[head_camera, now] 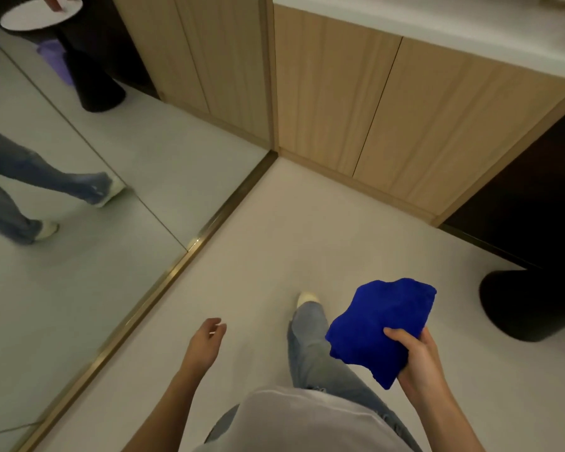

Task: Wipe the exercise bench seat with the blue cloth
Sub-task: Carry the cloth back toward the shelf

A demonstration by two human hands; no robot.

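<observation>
Blue cloth [380, 324] looked soft, light and floppy, wadded in the right hand [411, 350], pinched at its near edge, a fuller palm hold likely better; left hand [207, 337] hung loose, empty.

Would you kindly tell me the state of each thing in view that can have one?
blue cloth: bunched up, held off the floor.
right hand: holds the blue cloth.
left hand: fingers loosely curled, holds nothing.
cabinet doors: closed.
</observation>
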